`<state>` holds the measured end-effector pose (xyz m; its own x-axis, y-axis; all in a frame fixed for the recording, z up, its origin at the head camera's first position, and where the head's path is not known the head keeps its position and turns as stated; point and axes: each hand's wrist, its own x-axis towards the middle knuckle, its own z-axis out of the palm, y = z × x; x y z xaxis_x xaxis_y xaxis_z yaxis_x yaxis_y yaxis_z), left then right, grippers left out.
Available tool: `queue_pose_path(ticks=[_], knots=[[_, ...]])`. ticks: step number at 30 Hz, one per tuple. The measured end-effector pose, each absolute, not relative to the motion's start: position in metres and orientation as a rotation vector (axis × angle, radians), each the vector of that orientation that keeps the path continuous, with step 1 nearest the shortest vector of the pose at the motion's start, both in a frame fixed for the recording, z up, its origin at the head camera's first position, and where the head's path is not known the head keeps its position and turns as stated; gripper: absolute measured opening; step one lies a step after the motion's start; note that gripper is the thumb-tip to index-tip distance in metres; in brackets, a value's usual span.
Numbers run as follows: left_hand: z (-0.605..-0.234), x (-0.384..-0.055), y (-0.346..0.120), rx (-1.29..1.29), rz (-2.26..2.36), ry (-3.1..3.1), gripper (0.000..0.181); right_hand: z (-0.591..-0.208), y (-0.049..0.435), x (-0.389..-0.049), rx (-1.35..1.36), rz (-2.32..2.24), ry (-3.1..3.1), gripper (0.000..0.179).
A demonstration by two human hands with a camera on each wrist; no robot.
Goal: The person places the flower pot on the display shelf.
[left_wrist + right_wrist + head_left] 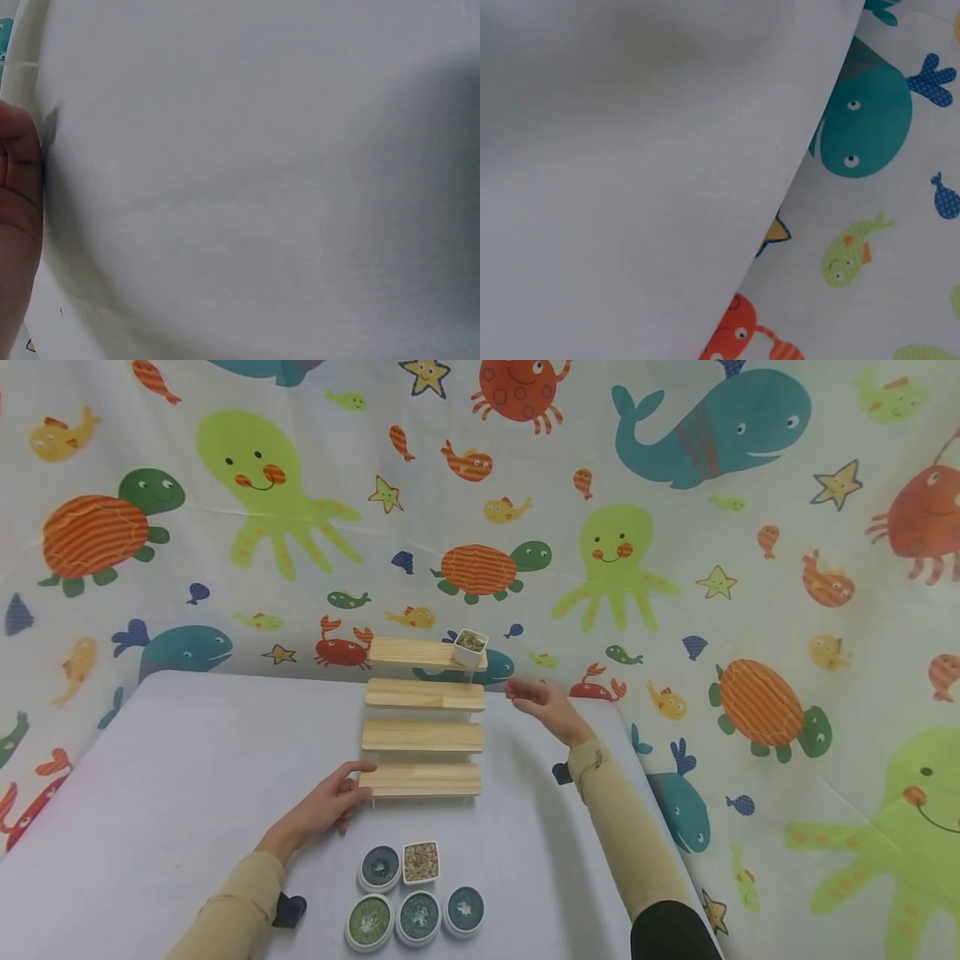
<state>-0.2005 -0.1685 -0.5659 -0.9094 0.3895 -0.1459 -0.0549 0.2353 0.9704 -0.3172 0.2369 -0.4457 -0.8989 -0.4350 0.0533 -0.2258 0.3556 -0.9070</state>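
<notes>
A stepped wooden shelf (423, 737) with several pale boards stands at the middle of the table. At the left end of its lowest board, my left hand (327, 799) holds the edge with thumb and finger. A small white square pot (470, 647) with grainy contents sits at the right end of the top board. My right hand (550, 706) is right of the shelf, apart from it, with fingers together and nothing visible in them. Part of my left hand (19, 172) shows in the left wrist view; the right wrist view shows no hand.
Near the front stand several round white pots with dark or green contents, including a green one (370, 922), and a square pot of grains (421, 862). A white cloth covers the table (187, 777). Behind it hangs a curtain (540, 468) printed with sea animals.
</notes>
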Motion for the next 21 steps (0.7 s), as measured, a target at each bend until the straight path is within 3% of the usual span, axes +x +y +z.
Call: queue_pose_path(ticks=[21], knots=[[-0.566,-0.198,-0.166,0.319,1.703,2.162,0.052,-0.441,0.218,-0.267,-0.632,-1.451,2.258,0.048]])
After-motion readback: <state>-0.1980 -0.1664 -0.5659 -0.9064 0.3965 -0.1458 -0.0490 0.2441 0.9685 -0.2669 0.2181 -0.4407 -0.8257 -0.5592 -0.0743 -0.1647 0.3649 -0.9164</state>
